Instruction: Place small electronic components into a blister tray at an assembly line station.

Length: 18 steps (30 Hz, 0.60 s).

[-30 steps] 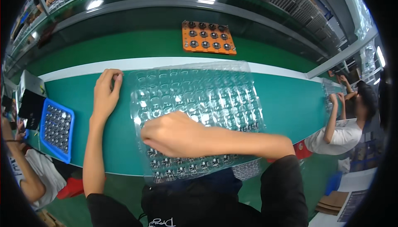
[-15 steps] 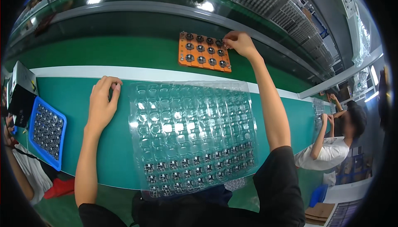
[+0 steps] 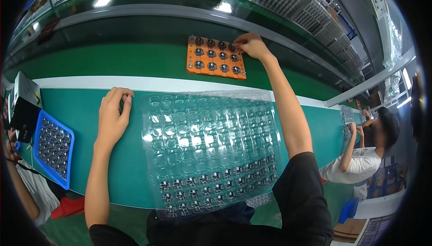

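My right hand (image 3: pixel 250 45) reaches to the far right corner of an orange fixture plate (image 3: pixel 192 61). Thumb and fingers pinch at a small round dark electronic part (image 3: pixel 231 46) in its corner place, partly covered by the fingertips. Similar round parts fill the plate's other places in rows. My left hand (image 3: pixel 113 111) lies at the near side of the white table strip, fingers curled and thumb close to them; whatever may be inside is hidden. Between my forearms spreads a clear plastic blister tray (image 3: pixel 193 140), its nearer pockets holding several small parts, its farther pockets bare.
A blue bin (image 3: pixel 69 156) of small parts stands at the left beside a dark box (image 3: pixel 24 109). A metal rail (image 3: pixel 148 10) runs behind the green strip carrying the plate. Stacked trays (image 3: pixel 310 30) lie beyond it. Another person (image 3: pixel 355 160) works at the right.
The orange plate has shifted left along the green strip, and my right hand has moved left with it. The part at its corner now sits lower in its place. My left hand stays put.
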Available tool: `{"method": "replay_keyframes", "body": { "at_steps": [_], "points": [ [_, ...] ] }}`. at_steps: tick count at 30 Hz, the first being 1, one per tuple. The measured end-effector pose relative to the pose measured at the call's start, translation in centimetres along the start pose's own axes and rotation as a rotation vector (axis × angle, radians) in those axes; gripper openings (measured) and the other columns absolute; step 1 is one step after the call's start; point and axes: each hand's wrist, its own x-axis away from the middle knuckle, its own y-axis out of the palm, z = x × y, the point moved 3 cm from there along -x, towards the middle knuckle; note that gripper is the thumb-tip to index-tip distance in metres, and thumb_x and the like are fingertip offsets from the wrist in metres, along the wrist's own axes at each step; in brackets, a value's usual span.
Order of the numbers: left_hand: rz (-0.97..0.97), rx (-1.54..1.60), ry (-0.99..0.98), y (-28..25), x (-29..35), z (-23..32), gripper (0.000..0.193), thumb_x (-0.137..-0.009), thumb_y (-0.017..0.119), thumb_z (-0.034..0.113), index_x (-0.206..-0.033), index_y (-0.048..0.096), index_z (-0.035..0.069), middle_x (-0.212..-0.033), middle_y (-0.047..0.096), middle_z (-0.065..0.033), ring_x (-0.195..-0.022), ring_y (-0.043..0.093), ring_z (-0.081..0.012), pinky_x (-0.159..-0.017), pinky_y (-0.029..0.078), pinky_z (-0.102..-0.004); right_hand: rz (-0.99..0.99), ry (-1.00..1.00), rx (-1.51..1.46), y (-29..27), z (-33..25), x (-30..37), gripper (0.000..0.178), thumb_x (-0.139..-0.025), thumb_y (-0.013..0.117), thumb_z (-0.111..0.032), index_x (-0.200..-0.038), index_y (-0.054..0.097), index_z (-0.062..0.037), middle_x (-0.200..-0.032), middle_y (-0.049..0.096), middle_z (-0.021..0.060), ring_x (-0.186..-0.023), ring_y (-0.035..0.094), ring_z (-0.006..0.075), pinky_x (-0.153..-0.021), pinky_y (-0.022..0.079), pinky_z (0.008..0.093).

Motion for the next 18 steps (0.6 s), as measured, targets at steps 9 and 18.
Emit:
{"method": "replay_keyframes", "body": {
  "at_steps": [9,18],
  "points": [
    [-0.029,-0.003,-0.038,-0.4,-0.4,0.0,0.007,-0.093,0.058,0.007,-0.097,0.063,0.007,-0.086,0.059,-0.0064,-0.079,0.056,-0.0236,-0.076,0.042,-0.0353,-0.067,0.018,0.015,0.7,-0.5,-1.8,0.015,-0.088,0.068,-0.003,-0.097,0.074,0.0074,-0.078,0.072,0.0132,-0.069,0.069,0.0138,-0.065,0.056,0.0273],
    [0.040,-0.043,0.073,-1.2,-0.3,-1.4,0.006,-0.091,0.059,0.008,-0.093,0.063,0.004,-0.091,0.065,-0.0114,-0.086,0.062,-0.0312,-0.078,0.046,-0.0401,0.016,-0.299,0.322,2.2,-2.8,-3.0,0.020,-0.083,0.066,-0.015,-0.090,0.076,0.0009,-0.080,0.072,0.0187,-0.071,0.069,0.0291,-0.070,0.055,0.0370]
  ]
}}
